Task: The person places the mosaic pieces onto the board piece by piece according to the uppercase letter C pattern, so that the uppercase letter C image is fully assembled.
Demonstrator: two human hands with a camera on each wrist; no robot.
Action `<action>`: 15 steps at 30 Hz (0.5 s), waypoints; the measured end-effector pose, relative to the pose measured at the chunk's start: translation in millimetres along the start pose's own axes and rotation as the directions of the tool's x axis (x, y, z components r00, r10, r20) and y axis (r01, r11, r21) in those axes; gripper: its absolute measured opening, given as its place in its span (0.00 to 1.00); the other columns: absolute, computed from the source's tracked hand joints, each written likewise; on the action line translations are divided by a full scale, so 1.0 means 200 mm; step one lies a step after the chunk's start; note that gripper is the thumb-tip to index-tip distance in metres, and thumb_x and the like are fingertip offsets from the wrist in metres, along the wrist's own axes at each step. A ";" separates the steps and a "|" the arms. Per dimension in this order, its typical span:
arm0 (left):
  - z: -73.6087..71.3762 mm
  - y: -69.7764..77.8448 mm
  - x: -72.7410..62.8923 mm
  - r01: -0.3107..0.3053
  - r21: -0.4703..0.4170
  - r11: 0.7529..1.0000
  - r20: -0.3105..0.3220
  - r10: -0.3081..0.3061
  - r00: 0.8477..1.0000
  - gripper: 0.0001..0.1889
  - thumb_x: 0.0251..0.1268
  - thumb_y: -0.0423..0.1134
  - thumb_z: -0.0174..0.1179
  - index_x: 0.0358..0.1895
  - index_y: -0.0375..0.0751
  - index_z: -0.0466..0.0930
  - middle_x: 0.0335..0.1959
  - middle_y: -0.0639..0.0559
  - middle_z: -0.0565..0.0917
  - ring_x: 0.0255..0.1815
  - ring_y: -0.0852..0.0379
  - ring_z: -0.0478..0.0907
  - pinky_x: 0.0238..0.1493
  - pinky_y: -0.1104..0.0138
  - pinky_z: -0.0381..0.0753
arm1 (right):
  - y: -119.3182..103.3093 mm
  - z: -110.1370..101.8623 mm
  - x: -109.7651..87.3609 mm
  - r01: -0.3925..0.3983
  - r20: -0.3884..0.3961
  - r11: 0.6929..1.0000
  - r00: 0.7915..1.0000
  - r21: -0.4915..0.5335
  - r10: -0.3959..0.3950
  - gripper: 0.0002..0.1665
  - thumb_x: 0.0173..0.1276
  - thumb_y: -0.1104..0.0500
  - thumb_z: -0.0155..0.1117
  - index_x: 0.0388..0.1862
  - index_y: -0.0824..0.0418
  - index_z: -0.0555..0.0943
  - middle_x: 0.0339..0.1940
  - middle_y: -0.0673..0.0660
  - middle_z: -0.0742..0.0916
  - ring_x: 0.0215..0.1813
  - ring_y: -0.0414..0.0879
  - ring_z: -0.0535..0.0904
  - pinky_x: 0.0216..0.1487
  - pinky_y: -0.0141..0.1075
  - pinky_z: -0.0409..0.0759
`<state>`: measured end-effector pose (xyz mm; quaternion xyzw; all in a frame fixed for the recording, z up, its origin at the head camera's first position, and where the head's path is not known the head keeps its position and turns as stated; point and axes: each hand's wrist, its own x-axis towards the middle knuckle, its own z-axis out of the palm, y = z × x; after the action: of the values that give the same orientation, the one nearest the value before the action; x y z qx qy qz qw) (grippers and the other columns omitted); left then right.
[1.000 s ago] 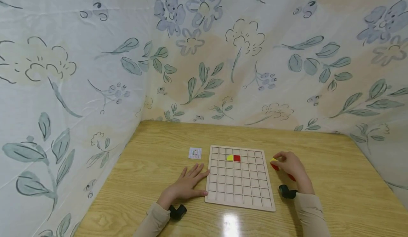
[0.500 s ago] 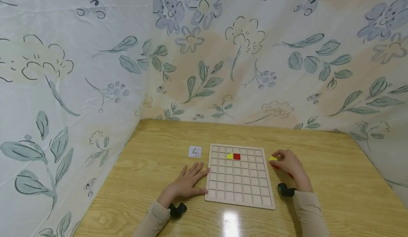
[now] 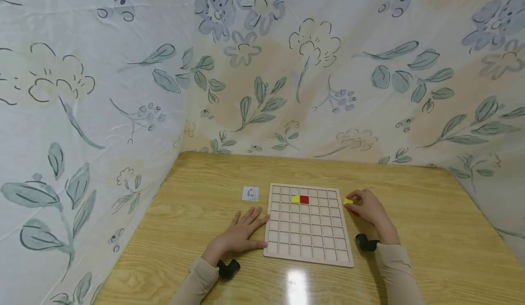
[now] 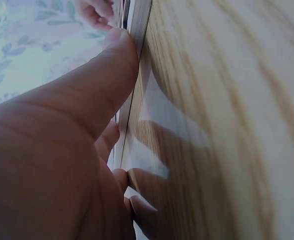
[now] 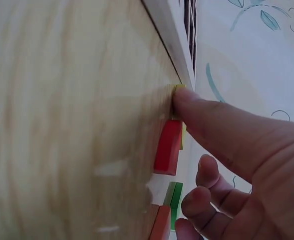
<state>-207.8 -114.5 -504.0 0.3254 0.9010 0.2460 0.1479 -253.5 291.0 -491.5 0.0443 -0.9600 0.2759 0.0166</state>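
Observation:
A square wooden grid board (image 3: 306, 260) lies on the table, with a yellow quarter-round tile (image 3: 295, 199) and a red square tile (image 3: 304, 199) side by side in its upper cells. My left hand (image 3: 239, 236) rests spread at the board's left edge, thumb and index fingertip against the rim. Beyond the right edge, my right hand (image 3: 370, 208) pinches a yellow tile (image 3: 347, 201). The right wrist view shows the thumb (image 5: 189, 100) pressed on that tile, low beside the board; the index finger is hidden. A red tile (image 5: 167, 150) lies just behind it.
Under the right hand are a green tile (image 5: 174, 200) and an orange-red tile (image 5: 160, 222). A small printed card (image 3: 250, 193) with a grid pattern lies left of the board. Floral cloth (image 3: 311, 90) hangs behind the wooden table (image 3: 213, 168).
My right hand has moved slightly left toward the board, and the yellow tile at its fingertips has shifted left with it. The left hand stays at the board's edge.

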 end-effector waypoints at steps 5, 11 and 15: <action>-0.01 0.01 0.00 0.008 0.024 1.000 0.008 -0.008 1.000 0.39 0.63 0.59 0.52 0.74 0.51 0.49 0.75 0.44 0.43 0.75 0.44 0.36 0.70 0.42 0.32 | 0.01 0.00 0.00 0.026 -0.010 1.000 1.000 -0.015 -0.026 0.15 0.59 0.55 0.68 0.42 0.63 0.81 0.32 0.58 0.75 0.33 0.49 0.70 0.34 0.38 0.67; -0.01 0.01 -0.01 0.008 0.015 1.000 0.010 -0.008 1.000 0.39 0.63 0.59 0.52 0.74 0.51 0.49 0.75 0.44 0.43 0.75 0.44 0.36 0.70 0.42 0.31 | 0.01 0.00 0.00 0.053 -0.046 0.998 0.997 -0.022 -0.054 0.17 0.59 0.54 0.68 0.43 0.62 0.81 0.33 0.58 0.75 0.32 0.49 0.68 0.31 0.36 0.64; -0.01 0.01 -0.02 0.004 0.013 1.000 0.010 -0.004 1.000 0.39 0.63 0.59 0.52 0.74 0.50 0.50 0.75 0.44 0.43 0.75 0.43 0.36 0.70 0.41 0.32 | 0.00 0.00 0.00 0.122 -0.063 0.992 0.991 0.002 -0.122 0.15 0.59 0.55 0.68 0.43 0.60 0.81 0.33 0.58 0.75 0.30 0.47 0.66 0.27 0.33 0.64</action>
<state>-205.2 -116.2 -500.8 0.3257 0.9025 0.2382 0.1508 -253.9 290.4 -492.2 0.0944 -0.9538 0.2783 0.0634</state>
